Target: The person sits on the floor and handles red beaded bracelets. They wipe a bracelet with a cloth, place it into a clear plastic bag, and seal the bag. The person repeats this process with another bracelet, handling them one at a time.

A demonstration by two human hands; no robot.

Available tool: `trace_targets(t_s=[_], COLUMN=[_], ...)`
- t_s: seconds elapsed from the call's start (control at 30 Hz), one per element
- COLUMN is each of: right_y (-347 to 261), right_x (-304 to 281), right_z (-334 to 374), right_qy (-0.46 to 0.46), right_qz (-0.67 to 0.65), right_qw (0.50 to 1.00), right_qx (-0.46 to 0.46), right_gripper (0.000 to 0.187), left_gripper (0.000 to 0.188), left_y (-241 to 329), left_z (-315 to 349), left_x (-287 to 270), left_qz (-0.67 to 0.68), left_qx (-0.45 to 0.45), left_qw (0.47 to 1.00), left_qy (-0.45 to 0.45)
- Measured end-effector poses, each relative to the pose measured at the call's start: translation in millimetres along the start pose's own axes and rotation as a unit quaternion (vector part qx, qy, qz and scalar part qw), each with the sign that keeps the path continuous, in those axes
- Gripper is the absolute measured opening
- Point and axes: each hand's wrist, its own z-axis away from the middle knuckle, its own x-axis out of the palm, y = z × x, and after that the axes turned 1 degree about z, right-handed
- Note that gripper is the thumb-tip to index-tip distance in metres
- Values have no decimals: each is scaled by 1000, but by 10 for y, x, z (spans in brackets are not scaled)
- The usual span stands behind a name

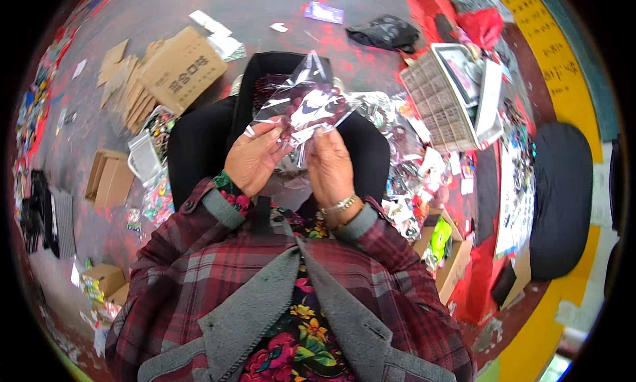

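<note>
Both hands hold a clear plastic bag [303,100] with a dark red and white item inside, raised over my lap. My left hand [252,158] pinches the bag's lower left edge. My right hand [329,166], with a metal bracelet at the wrist, grips the lower right edge. My sleeves are red plaid with grey cuffs. My legs in black trousers [199,143] lie under the bag.
Flattened and whole cardboard boxes [173,70] lie at the left on the grey and red floor. A grey tray with a framed item [450,94] sits at the right, with shiny packets [404,176] scattered beside it. A black cushion [563,196] lies far right.
</note>
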Motion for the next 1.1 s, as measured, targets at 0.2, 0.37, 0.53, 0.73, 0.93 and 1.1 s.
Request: trace_targets(t_s=[0.2,0.37,0.53,0.73,0.93,1.1], right_y=[-147,-734,-1384,-1724,-1476,-1128], right_x=[-244,-658,-1910,-3281,-4100,-4107], right_z=[-73,-189,-145,397,663,243], right_qy=[44,169,258,475,324,255], right_qz=[-14,103,111,278,882,888], right_qw=[999,977,938,828,295,291], right_qx=[5,-83,-202,-110,173,248], right_gripper=[16,12,13,10,28,28], left_gripper=[31,30,26,26,25,25], left_y=[-60,16,219,184,82,133], left_z=[30,-12,-38,-106,-193,-117], left_x=[118,-42,-295,-490,-479,-518], left_qz=[-70,-135,-174,-171,-173,-196], left_qx=[-58,-81,-73,-86,-112,-109], left_qw=[996,988,981,978,974,968], left_qy=[-11,3,42,82,88,111])
